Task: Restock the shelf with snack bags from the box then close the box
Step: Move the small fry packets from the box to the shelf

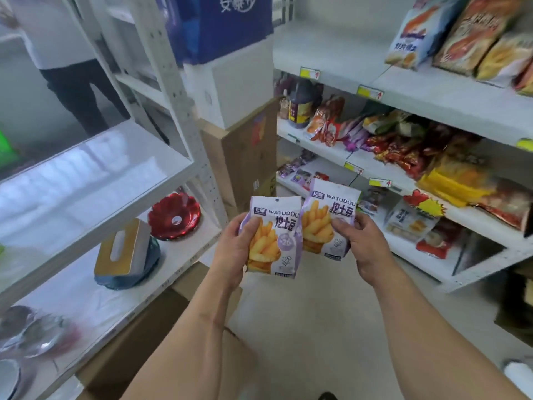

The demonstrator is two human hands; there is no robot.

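The restock is under way but not near its end, as far as this view tells. The left hand [230, 249] has its grip clamped on one purple snack bag [271, 241], thumb across the front and fingers behind, and the right hand [360, 243] is likewise clamped on a second purple snack bag [328, 220]; the two bags are held upright, side by side and touching at their edges, in the aisle in front of the snack shelf [409, 249]. Neither bag is on a shelf yet, so this pair is mid-carry and still has to be set down; a bare stretch of the lower tier just beyond the right-hand bag looks the likely spot. A brown cardboard box [161, 342] sits low at the left, partly behind the left forearm; whether it is the supply box and how many bags remain in it cannot be told. Its closing is not yet done, by my judgement.
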